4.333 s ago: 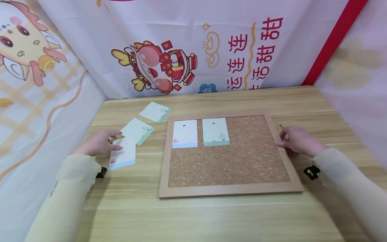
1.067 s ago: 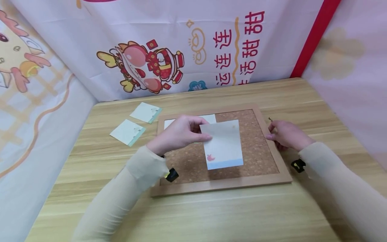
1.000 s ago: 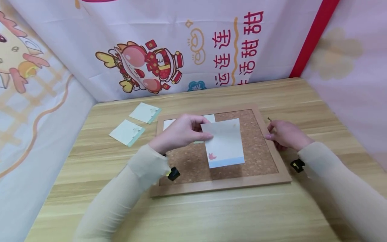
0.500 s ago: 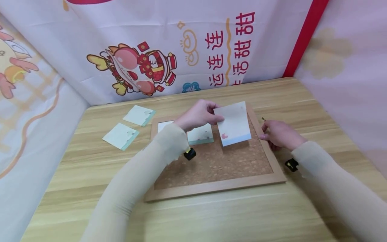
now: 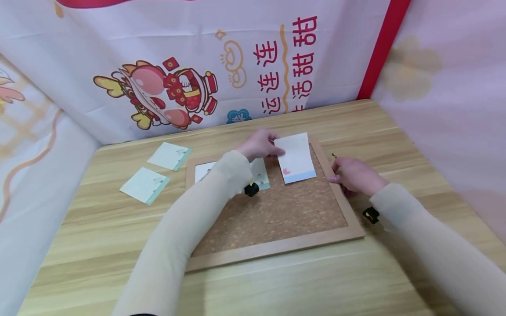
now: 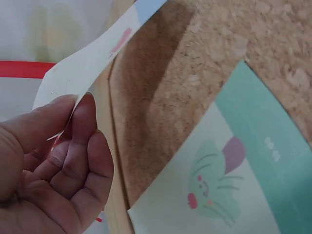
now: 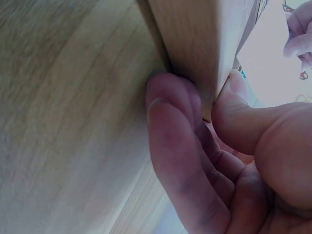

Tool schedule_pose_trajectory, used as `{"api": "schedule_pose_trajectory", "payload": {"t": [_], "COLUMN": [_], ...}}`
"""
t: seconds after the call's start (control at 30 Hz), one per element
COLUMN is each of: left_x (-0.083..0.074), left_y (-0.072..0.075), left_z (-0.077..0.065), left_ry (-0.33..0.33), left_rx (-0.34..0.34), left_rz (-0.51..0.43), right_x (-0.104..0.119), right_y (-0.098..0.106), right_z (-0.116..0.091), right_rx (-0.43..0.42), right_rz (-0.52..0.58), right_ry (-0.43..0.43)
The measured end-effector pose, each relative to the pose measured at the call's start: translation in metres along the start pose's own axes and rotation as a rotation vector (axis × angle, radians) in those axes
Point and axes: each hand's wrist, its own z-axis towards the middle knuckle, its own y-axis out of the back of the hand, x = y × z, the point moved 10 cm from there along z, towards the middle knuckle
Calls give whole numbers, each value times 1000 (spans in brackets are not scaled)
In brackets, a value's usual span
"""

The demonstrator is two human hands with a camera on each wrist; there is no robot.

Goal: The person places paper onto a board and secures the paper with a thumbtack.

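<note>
My left hand [image 5: 258, 145] pinches a white note card [image 5: 297, 159] with a blue bottom strip by its left edge. In the left wrist view, thumb and fingertips hold that card, which bends over the cork. Below it lies the cork board [image 5: 272, 219] in its wooden frame. A green-edged note card [image 5: 260, 173] on the board is partly hidden by my left arm, as is a white note card [image 5: 203, 170]. My right hand [image 5: 357, 176] grips the frame's right side, thumb on top and fingers at the outer edge. A small brass-coloured piece [image 5: 334, 155] sticks out beside its index finger.
Two loose green-edged cards, a rear card [image 5: 170, 156] and a nearer card [image 5: 145, 185], lie on the wooden table [image 5: 99, 245] left of the board. A printed cloth [image 5: 261, 26] hangs behind the table. Black wrist cameras sit at both cuffs.
My left hand has picked up the white card from the table at the left and brought it rightward over the board's upper right part, then lower. My right hand keeps its grip on the frame.
</note>
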Motion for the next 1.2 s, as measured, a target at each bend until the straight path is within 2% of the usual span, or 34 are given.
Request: {"api": "schedule_pose_trajectory", "payload": {"t": [0.2, 0.37, 0.5, 0.73, 0.83, 1.07, 1.2], "left_x": [11, 14, 14, 4, 1, 7, 8], "left_y": [-8, -11, -12, -18, -19, -18, -17], "left_z": [12, 14, 14, 16, 18, 21, 17], "left_ry": [45, 92, 126, 84, 85, 132, 146], "left_rx": [10, 1, -22, -48, -71, -125, -157], "left_rz": [35, 78, 151, 347, 425, 516, 591], "right_x": [-1, 1, 0, 0, 0, 0, 1], "right_y": [0, 0, 1, 0, 0, 0, 0], "right_z": [0, 0, 0, -1, -2, -2, -3], "right_rx": [-4, 0, -2, 1, -2, -8, -14], "right_rz": [-6, -2, -7, -8, 4, 18, 3], "right_ry": [5, 2, 0, -5, -4, -3, 7]}}
